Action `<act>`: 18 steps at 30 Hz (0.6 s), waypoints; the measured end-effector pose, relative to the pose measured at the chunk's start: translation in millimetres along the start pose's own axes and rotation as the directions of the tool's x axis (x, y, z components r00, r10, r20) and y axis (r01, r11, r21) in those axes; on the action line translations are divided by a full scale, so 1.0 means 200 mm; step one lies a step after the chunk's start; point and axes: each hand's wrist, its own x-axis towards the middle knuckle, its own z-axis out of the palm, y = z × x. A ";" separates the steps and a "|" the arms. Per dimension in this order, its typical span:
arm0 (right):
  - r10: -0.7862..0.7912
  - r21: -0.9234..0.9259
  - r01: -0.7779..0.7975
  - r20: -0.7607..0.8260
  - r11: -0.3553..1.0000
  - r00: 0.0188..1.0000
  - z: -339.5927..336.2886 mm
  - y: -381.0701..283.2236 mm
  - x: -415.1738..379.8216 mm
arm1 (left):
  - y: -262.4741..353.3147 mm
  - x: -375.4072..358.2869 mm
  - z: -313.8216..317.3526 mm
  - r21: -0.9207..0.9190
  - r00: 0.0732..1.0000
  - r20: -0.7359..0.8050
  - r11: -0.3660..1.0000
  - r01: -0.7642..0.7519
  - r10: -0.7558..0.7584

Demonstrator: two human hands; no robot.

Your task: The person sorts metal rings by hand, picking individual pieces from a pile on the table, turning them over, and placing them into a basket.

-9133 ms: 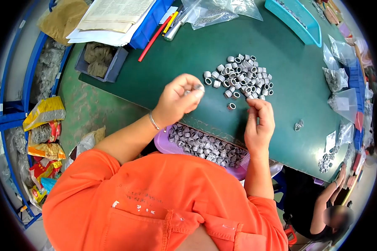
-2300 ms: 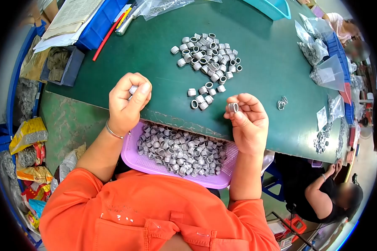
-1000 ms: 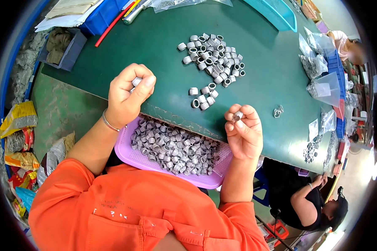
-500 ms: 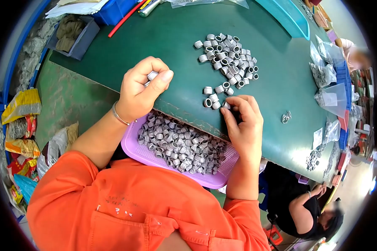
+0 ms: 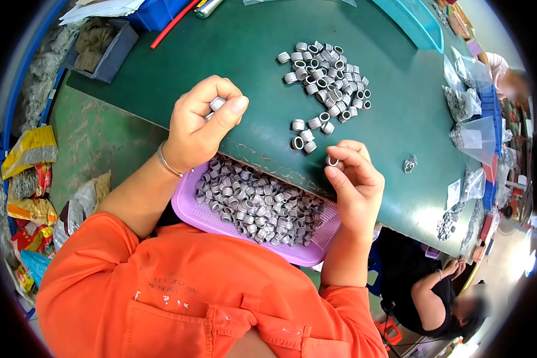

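Several small grey metal rings, ribbed on the outside, are in play. My left hand (image 5: 200, 119) is closed around a couple of them; one ring (image 5: 217, 104) shows between thumb and fingers. Between the thumb and fingertips of my right hand (image 5: 358, 182) I pinch a single metal ring (image 5: 332, 161), just above the table's near edge. A loose pile of rings (image 5: 325, 77) lies on the green table (image 5: 221, 51), with a smaller cluster (image 5: 304, 140) closer to me. Below the edge, a purple basket (image 5: 188, 203) full of the same rings rests at my lap.
A turquoise basket (image 5: 414, 27) stands at the far right of the table. Bent wire pieces (image 5: 410, 163) lie to the right. A grey bin with cloth (image 5: 104, 53) and a red rod (image 5: 172, 27) are at left. Two other people sit on the right.
My right hand has lifted a ring off the table beside the small cluster and drawn it slightly right and towards me. The left hand stays nearly in place, still holding its rings.
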 end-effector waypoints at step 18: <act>0.262 0.608 -0.332 0.204 0.721 0.943 -0.02 0.03 -0.01 | 0.04 0.01 0.04 0.139 1.000 0.005 0.990 0.010 -0.011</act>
